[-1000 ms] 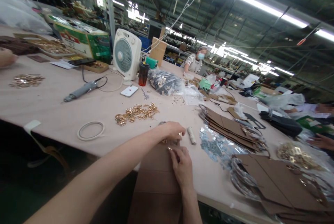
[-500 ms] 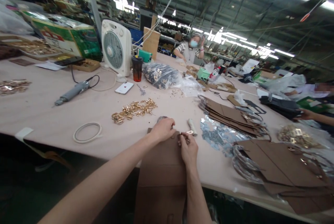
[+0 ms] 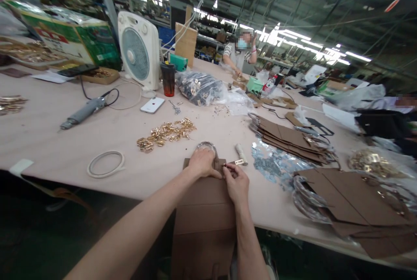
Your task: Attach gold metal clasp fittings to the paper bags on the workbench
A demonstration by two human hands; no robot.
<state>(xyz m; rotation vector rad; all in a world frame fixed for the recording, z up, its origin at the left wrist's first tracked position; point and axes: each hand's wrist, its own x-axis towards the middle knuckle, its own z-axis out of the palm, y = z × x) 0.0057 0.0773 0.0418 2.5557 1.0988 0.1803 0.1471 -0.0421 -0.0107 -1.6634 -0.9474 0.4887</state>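
Note:
A brown bag panel (image 3: 204, 223) lies over the table's front edge, its lower part hanging toward me. My left hand (image 3: 203, 162) rests on the panel's upper end, thumb spread toward my right hand; its fingertips are partly hidden. At the panel's upper right corner, my right hand (image 3: 237, 182) is closed, pinching a narrow brown strap. A gold metal plate (image 3: 239, 161) sits on that strap, just beyond the fingers. Past my left hand curves a plastic-wrapped handle (image 3: 207, 145). A small pale roll (image 3: 241, 153) lies beside the plate.
Gold fittings (image 3: 166, 133) lie in a heap ahead, with a tape roll (image 3: 106, 164) and electric screwdriver (image 3: 84, 113) to the left. Silver pieces (image 3: 275, 162) and stacked brown bag panels (image 3: 352, 201) are at right. A fan (image 3: 138, 49) stands behind; a co-worker (image 3: 241, 56) is across the table.
My left hand has gone from bent fingers at the panel's top edge to lying flatter across it, thumb out. My right hand keeps its pinch at the corner. The view has shifted slightly.

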